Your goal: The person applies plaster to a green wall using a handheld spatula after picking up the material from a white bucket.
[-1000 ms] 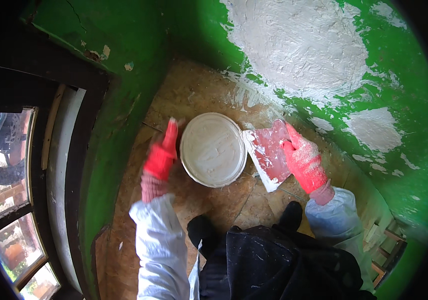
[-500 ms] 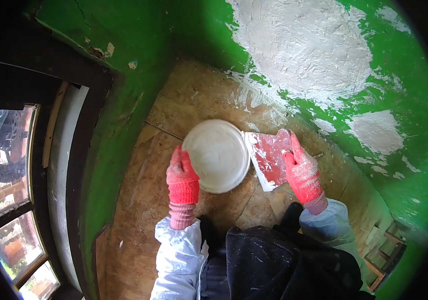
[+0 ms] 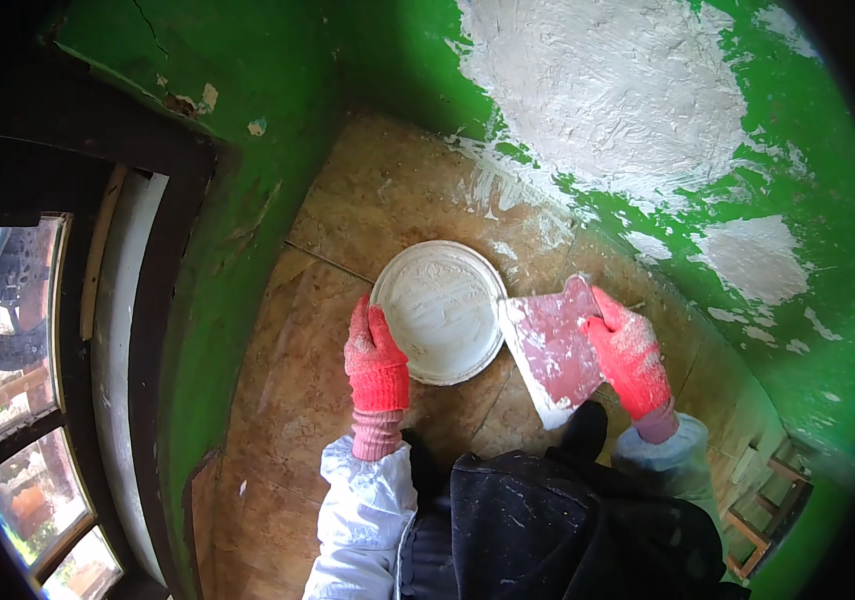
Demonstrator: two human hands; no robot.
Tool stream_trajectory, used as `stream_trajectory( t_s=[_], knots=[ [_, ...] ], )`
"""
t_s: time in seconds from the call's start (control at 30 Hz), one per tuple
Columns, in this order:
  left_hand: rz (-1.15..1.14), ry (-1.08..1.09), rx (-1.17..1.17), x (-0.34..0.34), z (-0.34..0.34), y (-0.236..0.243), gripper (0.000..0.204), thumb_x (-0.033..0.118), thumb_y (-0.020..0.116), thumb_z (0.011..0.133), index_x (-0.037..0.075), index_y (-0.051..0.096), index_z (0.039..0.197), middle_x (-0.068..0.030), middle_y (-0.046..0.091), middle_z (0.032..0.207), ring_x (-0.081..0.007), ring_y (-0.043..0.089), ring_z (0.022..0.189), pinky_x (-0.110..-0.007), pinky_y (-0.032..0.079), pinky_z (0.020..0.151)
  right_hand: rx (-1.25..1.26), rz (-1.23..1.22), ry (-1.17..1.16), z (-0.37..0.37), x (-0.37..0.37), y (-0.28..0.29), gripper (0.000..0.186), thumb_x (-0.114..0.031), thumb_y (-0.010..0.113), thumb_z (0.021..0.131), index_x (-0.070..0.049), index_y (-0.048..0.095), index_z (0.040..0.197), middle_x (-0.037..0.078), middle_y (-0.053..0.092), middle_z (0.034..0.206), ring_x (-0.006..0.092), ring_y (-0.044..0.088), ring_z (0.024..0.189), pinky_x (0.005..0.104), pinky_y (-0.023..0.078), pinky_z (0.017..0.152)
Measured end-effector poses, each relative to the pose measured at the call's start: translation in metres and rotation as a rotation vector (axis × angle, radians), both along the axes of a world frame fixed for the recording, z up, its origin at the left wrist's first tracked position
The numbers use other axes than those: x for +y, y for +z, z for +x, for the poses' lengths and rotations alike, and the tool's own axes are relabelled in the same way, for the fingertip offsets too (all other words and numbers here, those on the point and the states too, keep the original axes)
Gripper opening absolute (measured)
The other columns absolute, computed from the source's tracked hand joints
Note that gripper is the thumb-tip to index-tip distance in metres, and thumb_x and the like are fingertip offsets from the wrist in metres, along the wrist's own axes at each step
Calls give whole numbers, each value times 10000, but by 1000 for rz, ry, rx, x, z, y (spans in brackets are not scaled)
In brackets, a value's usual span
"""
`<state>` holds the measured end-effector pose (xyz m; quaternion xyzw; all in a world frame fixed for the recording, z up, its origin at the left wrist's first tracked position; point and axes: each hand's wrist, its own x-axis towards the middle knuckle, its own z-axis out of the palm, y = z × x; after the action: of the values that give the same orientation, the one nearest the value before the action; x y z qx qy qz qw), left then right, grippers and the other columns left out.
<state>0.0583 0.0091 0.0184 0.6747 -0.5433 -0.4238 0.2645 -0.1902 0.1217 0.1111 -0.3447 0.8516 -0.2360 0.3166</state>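
Observation:
My left hand (image 3: 377,355), in a red glove with fingers wrapped at the near left rim, grips a round whitish bucket or lid (image 3: 438,310) with white paste inside. My right hand (image 3: 630,355), also gloved in red and dusted white, holds a wide red plastic scraper (image 3: 548,355) smeared with white. The scraper's upper left corner is at the right side of the round container, touching or nearly touching it. Below them are my dark shoes, the right one (image 3: 584,435) beside the scraper's lower edge.
A green wall (image 3: 788,180) with rough white patches (image 3: 598,90) rises at the back and right. At left are a cracked green wall and a dark-framed window (image 3: 18,330). Tiled floor (image 3: 298,390) lies underfoot, with white smears near the wall. A small wooden frame (image 3: 768,510) sits lower right.
My left hand has moved right and down onto the container, which has shifted slightly right and down. The scraper has also shifted down and tilted differently.

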Motion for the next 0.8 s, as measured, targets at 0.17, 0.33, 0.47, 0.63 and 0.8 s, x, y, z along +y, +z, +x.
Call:
stream_trajectory(
  t_s=[0.17, 0.33, 0.47, 0.63, 0.8],
  knots=[
    [-66, 39, -22, 9, -12, 8, 385, 254, 425, 938, -18, 512, 1196, -216, 602, 1079, -324, 586, 1000, -361, 448, 854, -57, 130, -32, 5, 5, 9, 386, -143, 552, 811, -81, 545, 1192, 187, 620, 841, 199, 584, 642, 314, 458, 627],
    [-146, 106, 120, 23, -21, 9, 379, 238, 388, 952, 0, 488, 1229, -170, 602, 1095, -223, 575, 1000, -308, 430, 864, 30, 123, -63, 2, 10, -14, 380, -155, 553, 812, -77, 551, 1184, 179, 625, 815, 191, 579, 628, 319, 452, 608],
    [-35, 58, 133, 26, -25, 20, 376, 229, 386, 954, -2, 478, 1237, -169, 603, 1095, -221, 577, 995, -306, 432, 859, -54, 116, -169, 1, -12, -12, 405, -161, 555, 814, -57, 530, 1205, 181, 634, 833, 202, 584, 629, 319, 453, 603],
    [-45, -8, 144, 34, -31, 23, 353, 208, 407, 949, 12, 485, 1233, -167, 610, 1079, -223, 584, 992, -308, 442, 841, -5, 4, -122, -3, -29, -35, 429, -169, 558, 814, -35, 513, 1219, 198, 633, 927, 264, 628, 751, 335, 473, 676],
    [-93, -66, 106, 30, -28, 11, 339, 211, 420, 945, 15, 506, 1208, -172, 621, 1044, -230, 597, 960, -312, 450, 819, 71, -63, 18, -4, -37, -48, 414, -190, 556, 818, -55, 528, 1208, 225, 608, 963, 332, 618, 818, 351, 479, 708]
  ],
)
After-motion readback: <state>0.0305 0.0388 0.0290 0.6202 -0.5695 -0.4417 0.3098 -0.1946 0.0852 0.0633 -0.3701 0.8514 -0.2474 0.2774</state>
